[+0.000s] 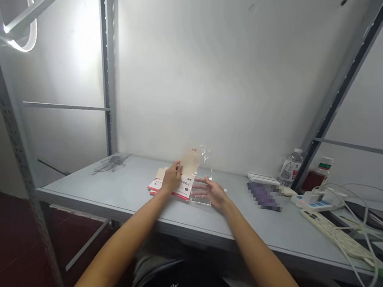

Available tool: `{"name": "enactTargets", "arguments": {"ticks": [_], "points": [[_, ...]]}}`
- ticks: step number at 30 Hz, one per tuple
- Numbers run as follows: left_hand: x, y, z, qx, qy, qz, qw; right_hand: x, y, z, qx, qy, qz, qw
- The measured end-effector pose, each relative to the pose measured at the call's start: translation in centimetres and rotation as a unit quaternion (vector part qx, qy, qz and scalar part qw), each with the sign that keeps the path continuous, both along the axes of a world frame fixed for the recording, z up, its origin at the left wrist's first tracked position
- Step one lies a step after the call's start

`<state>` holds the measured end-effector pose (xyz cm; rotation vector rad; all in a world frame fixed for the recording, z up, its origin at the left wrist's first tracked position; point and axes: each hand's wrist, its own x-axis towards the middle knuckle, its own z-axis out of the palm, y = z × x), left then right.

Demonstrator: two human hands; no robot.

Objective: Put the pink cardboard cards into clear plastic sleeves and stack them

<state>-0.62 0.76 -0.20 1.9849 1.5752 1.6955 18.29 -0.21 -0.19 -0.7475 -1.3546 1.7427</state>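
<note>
Just above the middle of the grey table, my left hand [172,178] has its fingers closed on a cream card [190,160], which stands up and looks blurred. Under and beside that hand lie red-and-white printed packets [183,188]. A clear plastic sleeve [206,163] rises to the right of the card. My right hand [214,193] is at the sleeve's right edge, thumb in front and fingers showing through the plastic behind it, so it holds the sleeve. Whether the card's lower edge is inside the sleeve cannot be made out.
Dark thin strands [111,163] lie at the table's left. On the right are a purple cloth [263,196], a white box [263,179], a bottle [291,167], a red-filled bottle [316,176], a power strip [335,234] and loose cables. Metal posts [107,63] flank the wall.
</note>
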Motion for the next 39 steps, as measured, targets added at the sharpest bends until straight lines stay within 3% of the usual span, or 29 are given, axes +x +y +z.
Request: {"name": "enactTargets", "arguments": {"ticks": [30,39], "points": [[0.2,-0.6,0.6,0.003,-0.017,0.013,1.0,0.1,0.4,-0.7,0.012,-0.008,0.013,1.0],[1.0,-0.5,0.3,-0.011,-0.079,-0.054,0.995,-0.8,0.1,-0.9,-0.003,0.004,-0.003,1.0]]}}
